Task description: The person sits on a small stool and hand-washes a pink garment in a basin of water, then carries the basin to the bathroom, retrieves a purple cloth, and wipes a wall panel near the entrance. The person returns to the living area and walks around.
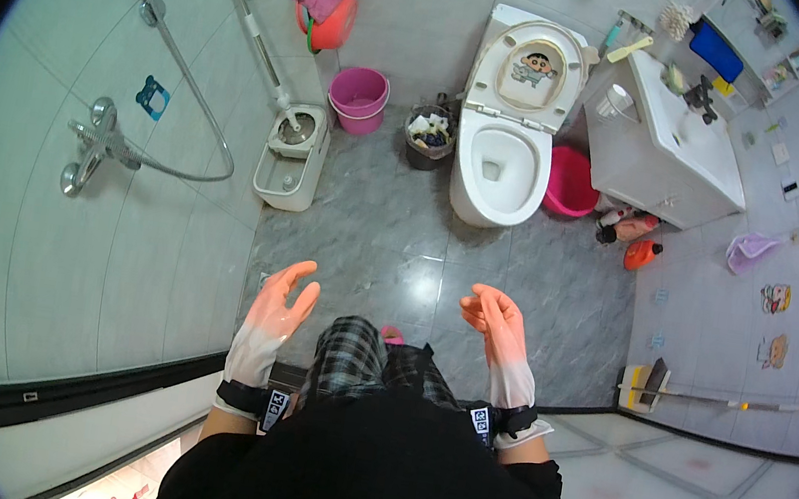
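Observation:
Both of my hands wear rubber gloves, orange over the fingers and white toward the wrists. My left hand (pixel 282 304) is held above the grey tiled floor (pixel 381 277) with thumb and fingers apart, and holds nothing. On the other side, my right hand (pixel 499 325) hangs over the floor with loosely bent fingers and nothing visible in them. Black straps with printed tags circle both wrists. Ahead of me stands a white toilet (pixel 463 175), its seat and lid raised. A cartoon sticker (pixel 534 69) is on the inside of the lid. Neither hand touches anything.
Left of the toilet are a waste bin (pixel 427 156), a purple bucket (pixel 357 123) and a spin mop bucket (pixel 286 193). To its right are a pink basin (pixel 571 185), cleaning bottles (pixel 642 256) and a washbasin cabinet (pixel 635 156). A broom (pixel 713 400) leans at right.

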The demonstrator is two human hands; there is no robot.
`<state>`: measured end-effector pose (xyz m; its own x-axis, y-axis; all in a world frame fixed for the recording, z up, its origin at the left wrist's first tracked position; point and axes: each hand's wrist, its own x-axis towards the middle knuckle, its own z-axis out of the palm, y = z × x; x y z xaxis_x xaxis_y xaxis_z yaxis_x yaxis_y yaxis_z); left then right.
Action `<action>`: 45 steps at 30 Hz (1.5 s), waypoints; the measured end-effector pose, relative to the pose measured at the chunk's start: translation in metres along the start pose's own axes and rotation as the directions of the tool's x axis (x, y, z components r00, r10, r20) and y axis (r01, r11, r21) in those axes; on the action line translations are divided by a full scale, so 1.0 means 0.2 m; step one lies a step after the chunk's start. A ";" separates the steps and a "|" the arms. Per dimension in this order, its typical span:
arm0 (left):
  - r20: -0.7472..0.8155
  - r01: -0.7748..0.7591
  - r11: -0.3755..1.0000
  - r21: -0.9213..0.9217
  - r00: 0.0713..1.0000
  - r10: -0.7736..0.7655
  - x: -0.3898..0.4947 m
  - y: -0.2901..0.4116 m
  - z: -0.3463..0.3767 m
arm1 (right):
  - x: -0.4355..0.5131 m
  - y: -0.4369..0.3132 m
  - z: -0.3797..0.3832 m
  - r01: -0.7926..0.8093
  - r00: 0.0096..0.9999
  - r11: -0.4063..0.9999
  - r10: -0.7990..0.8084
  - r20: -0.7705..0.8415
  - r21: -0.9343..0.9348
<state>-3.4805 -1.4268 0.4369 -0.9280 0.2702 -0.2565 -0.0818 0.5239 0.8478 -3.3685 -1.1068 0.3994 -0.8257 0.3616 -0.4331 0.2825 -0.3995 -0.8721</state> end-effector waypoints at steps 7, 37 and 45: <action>0.031 -0.052 0.994 0.092 0.998 0.049 0.53 0.16 -0.07 | 0.57 -0.32 0.17 0.104 0.994 0.995 -0.104 0.039 0.002; -0.652 0.401 0.908 -0.122 0.657 -0.378 1.37 0.32 -0.49 | 3.33 -1.03 2.34 -0.050 0.712 0.998 0.069 0.698 -0.048; -0.715 0.487 0.841 -0.234 0.501 -0.489 1.27 0.40 -0.39 | 3.57 -0.93 2.68 -0.194 0.755 0.972 0.060 0.653 0.135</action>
<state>-3.7502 -1.3795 0.4760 -0.6845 -0.6979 -0.2110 -0.6058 0.3834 0.6972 -4.2721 -1.2253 0.3734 -0.9253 -0.3011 -0.2307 0.3688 -0.5721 -0.7326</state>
